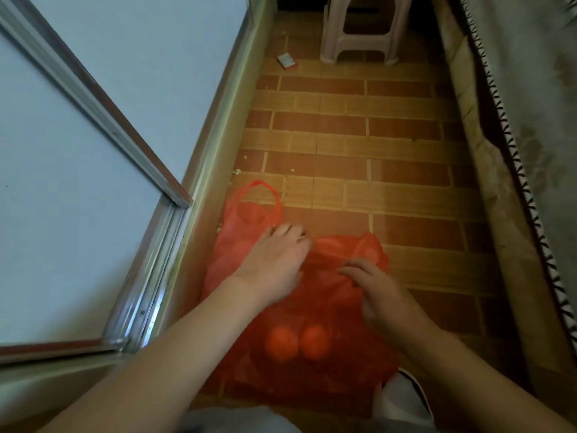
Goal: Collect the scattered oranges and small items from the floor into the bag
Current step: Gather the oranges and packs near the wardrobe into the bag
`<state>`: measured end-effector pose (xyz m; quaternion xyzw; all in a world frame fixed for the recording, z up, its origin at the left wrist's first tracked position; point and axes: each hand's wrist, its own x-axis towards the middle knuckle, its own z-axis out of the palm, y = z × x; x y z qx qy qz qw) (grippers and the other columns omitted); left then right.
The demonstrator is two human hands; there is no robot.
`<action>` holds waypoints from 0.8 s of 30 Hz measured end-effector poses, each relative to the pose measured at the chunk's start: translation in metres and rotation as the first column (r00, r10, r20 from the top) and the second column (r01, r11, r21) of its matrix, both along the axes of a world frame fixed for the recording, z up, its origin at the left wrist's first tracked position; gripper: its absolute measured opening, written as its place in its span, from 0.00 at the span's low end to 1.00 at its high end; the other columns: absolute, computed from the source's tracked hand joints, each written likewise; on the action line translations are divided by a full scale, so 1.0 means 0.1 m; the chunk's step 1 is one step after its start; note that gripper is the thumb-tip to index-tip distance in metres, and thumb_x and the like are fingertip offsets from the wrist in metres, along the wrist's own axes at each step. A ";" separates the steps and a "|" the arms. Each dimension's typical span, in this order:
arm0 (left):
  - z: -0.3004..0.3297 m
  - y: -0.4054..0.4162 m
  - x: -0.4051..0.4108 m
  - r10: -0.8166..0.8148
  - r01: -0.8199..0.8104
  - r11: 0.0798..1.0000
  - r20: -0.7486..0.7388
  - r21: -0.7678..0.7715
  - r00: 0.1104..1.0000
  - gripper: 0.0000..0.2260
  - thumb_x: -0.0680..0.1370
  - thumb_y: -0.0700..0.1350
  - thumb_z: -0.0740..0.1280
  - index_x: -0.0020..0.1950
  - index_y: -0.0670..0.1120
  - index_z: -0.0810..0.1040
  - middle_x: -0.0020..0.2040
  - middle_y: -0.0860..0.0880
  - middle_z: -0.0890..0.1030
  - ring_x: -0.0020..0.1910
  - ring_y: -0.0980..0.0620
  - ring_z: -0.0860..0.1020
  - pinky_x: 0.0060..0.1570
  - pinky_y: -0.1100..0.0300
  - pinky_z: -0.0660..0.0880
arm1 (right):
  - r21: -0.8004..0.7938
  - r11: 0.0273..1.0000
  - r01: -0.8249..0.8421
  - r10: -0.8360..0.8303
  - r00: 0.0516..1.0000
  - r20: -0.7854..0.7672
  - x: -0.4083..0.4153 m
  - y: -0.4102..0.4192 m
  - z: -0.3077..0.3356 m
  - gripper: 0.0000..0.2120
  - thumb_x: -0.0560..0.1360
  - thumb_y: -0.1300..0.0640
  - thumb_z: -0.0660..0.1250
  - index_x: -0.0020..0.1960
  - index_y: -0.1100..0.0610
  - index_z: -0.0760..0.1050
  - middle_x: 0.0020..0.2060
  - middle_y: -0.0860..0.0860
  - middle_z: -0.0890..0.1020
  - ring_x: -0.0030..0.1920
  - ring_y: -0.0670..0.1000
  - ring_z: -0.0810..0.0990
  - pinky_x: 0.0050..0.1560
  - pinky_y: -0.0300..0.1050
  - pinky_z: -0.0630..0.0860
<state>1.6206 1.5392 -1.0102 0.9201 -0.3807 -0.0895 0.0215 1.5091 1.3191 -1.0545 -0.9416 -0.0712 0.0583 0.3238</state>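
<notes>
Red bag [299, 307] lies flat on the floor right under me, long axis running away from me, loop handle [260, 195] at the far-left end. 2 oranges [298, 341] show thru the plastic at the near end. My left hand [274, 257] w/ curled fingers and right hand [371, 285] both work the crumpled mouth (can't tell if pinching, blurred). Small box [285, 61] sits well ahead by the stool [362, 29]; left hand's nearer.

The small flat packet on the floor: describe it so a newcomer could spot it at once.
Start at the pale plastic stool at the far end of the brick-patterned floor. Just to its left, near the wall, lies the packet. It is the only loose flat item there, whitish with a red edge.
</notes>
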 end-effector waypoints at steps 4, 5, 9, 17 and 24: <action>-0.43 0.08 0.02 0.043 -0.043 0.974 0.005 0.224 0.999 0.24 0.77 0.46 0.70 0.73 0.49 0.71 0.72 0.46 0.70 0.75 0.43 0.65 0.76 0.40 0.60 | 0.082 0.997 -0.004 -0.004 0.996 0.088 -0.18 -0.03 0.24 0.27 0.68 0.67 0.58 0.63 0.52 0.80 0.65 0.43 0.77 0.64 0.44 0.78 0.62 0.44 0.77; -0.52 0.12 -0.01 0.063 -0.062 0.969 0.002 0.238 0.998 0.24 0.78 0.46 0.69 0.74 0.49 0.70 0.73 0.46 0.69 0.75 0.44 0.65 0.76 0.41 0.59 | 0.131 0.991 -0.036 0.021 0.994 0.109 -0.20 -0.04 0.31 0.26 0.66 0.69 0.59 0.60 0.54 0.81 0.62 0.44 0.79 0.63 0.44 0.79 0.61 0.43 0.77; -0.80 0.27 -0.07 0.102 -0.089 0.972 -0.048 0.218 0.994 0.31 0.78 0.48 0.69 0.80 0.51 0.62 0.77 0.46 0.66 0.76 0.44 0.64 0.76 0.41 0.62 | 0.370 0.926 -0.078 0.034 0.992 0.124 -0.20 -0.04 0.53 0.25 0.63 0.75 0.57 0.52 0.58 0.82 0.49 0.48 0.83 0.48 0.50 0.83 0.47 0.48 0.79; -1.01 0.32 -0.13 0.063 -0.063 0.998 0.049 0.008 0.997 0.11 0.75 0.42 0.72 0.57 0.51 0.83 0.58 0.46 0.81 0.58 0.41 0.80 0.54 0.46 0.75 | 0.468 0.882 -0.051 0.060 0.998 -0.004 -0.19 -0.05 0.82 0.23 0.63 0.72 0.58 0.49 0.55 0.83 0.43 0.48 0.83 0.39 0.54 0.83 0.37 0.54 0.78; -0.55 0.68 -0.44 0.000 0.040 0.966 0.154 -0.255 0.988 0.08 0.79 0.49 0.65 0.50 0.51 0.83 0.52 0.52 0.82 0.53 0.48 0.80 0.61 0.46 0.73 | 0.042 0.998 0.041 -0.048 0.982 0.185 0.13 -0.17 0.93 0.15 0.78 0.47 0.63 0.58 0.53 0.82 0.55 0.44 0.80 0.58 0.45 0.77 0.58 0.45 0.75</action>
